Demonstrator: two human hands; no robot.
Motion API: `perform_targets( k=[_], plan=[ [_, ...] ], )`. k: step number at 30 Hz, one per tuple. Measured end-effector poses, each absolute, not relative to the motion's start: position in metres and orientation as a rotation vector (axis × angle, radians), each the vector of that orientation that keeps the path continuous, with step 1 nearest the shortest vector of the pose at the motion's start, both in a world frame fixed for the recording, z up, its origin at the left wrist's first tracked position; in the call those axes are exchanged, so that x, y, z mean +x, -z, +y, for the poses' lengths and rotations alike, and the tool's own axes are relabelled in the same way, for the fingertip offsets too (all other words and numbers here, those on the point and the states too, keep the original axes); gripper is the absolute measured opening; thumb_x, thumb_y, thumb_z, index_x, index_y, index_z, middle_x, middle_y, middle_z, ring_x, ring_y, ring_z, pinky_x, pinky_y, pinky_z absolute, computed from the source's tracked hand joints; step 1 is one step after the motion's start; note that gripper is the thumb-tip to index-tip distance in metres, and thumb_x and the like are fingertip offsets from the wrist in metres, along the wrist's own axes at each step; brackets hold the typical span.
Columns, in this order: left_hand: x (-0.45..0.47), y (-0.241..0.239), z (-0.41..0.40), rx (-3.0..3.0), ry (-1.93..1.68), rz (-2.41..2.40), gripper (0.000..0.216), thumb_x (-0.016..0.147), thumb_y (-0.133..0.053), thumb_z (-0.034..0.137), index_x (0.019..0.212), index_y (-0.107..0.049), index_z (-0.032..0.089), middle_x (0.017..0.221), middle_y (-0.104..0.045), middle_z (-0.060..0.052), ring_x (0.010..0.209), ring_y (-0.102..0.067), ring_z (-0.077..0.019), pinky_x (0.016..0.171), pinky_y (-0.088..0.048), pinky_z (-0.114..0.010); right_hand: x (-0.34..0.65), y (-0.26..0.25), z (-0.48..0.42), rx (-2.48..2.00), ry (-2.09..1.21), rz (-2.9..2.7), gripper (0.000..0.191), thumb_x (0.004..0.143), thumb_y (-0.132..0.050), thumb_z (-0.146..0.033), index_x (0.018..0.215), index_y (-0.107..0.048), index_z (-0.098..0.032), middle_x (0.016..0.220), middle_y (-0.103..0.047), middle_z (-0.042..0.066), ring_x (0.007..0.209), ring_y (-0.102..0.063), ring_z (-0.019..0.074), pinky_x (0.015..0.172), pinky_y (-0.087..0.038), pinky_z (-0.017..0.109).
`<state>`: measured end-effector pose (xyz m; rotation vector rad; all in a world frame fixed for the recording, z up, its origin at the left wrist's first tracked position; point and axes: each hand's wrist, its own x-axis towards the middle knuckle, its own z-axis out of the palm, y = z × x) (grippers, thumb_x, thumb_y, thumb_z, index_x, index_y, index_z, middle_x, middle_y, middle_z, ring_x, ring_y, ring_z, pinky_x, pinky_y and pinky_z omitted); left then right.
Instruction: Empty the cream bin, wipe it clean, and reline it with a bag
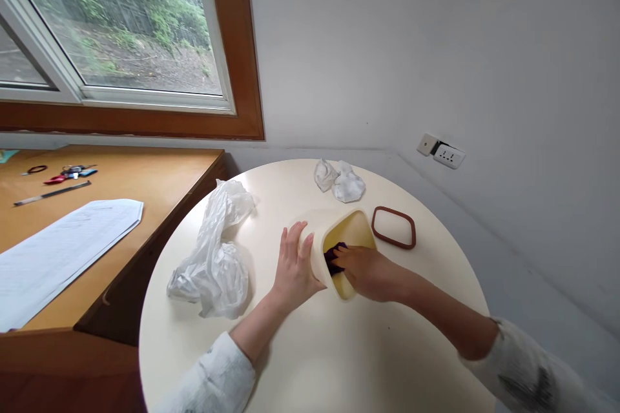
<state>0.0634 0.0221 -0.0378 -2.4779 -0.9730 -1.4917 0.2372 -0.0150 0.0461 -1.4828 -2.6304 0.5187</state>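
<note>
Bracing the tilted bin (353, 230) on the table (310, 361) with my left hand (293, 271), fingers spread along its side, likely stopping it sliding. My right hand (371, 271) is touching a dark bundle (330, 259) inside; can't tell if gripping. Brown ring (413, 232) is lying just beside, presumably freeing the mouth.

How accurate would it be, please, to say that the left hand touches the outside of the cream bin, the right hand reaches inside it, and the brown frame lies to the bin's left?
Not quite: in the head view, the brown frame lies to the right of the cream bin, not its left. The left hand touches the bin's outside, and the right hand reaches inside.
</note>
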Motion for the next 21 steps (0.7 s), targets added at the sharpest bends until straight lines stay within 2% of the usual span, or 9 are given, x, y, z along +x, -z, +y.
perform_targets(
  k=[6, 9, 13, 17, 21],
  plan=[
    [0.064, 0.036, 0.021, -2.497, 1.54, -1.006, 0.109, 0.06, -0.075, 0.037, 0.141, -0.002, 0.024, 0.135, -0.028, -0.02, 0.128, -0.029, -0.0366, 0.101, -0.024, -0.061, 0.24, -0.073, -0.065, -1.296, -0.655, -2.59, 0.034, 0.084, -0.032, -0.007, 0.097, -0.061, -0.018, 0.102, -0.065, 0.007, 0.098, -0.058, 0.0183, 0.088, -0.044, 0.032],
    [0.064, 0.036, 0.02, -2.512, 1.567, -1.031, 0.109, 0.059, -0.075, 0.031, 0.141, -0.003, 0.022, 0.134, -0.028, -0.021, 0.128, -0.028, -0.0368, 0.1, -0.027, -0.06, 0.237, -0.071, -0.071, -1.261, -0.602, -2.564, 0.038, 0.084, -0.029, -0.005, 0.1, -0.061, -0.017, 0.104, -0.065, 0.007, 0.102, -0.057, 0.0163, 0.096, -0.039, 0.033],
    [0.065, 0.034, 0.021, -2.526, 1.556, -0.991, 0.11, 0.056, -0.076, 0.032, 0.14, -0.006, 0.025, 0.135, -0.027, -0.02, 0.127, -0.028, -0.0373, 0.101, -0.023, -0.062, 0.252, -0.055, -0.062, -1.315, -0.294, -2.646, 0.039, 0.084, -0.032, -0.006, 0.111, -0.059, -0.016, 0.116, -0.062, 0.008, 0.115, -0.051, 0.0173, 0.109, -0.025, 0.041],
    [0.063, 0.032, 0.023, -2.583, 1.563, -0.997, 0.112, 0.054, -0.077, 0.035, 0.14, -0.005, 0.025, 0.137, -0.026, -0.02, 0.128, -0.027, -0.0377, 0.101, -0.023, -0.062, 0.275, -0.043, -0.052, -1.285, 0.167, -2.702, 0.04, 0.08, -0.039, -0.006, 0.116, -0.055, -0.01, 0.119, -0.059, 0.014, 0.123, -0.044, 0.0228, 0.111, -0.021, 0.046],
    [0.061, 0.03, 0.023, -2.629, 1.586, -1.015, 0.113, 0.056, -0.077, 0.04, 0.14, -0.002, 0.025, 0.139, -0.023, -0.02, 0.13, -0.024, -0.0383, 0.1, -0.029, -0.06, 0.286, -0.036, -0.042, -1.032, 0.431, -2.734, 0.038, 0.081, -0.037, -0.001, 0.113, -0.056, -0.012, 0.114, -0.062, 0.012, 0.124, -0.043, 0.0218, 0.111, -0.022, 0.049]
  ],
)
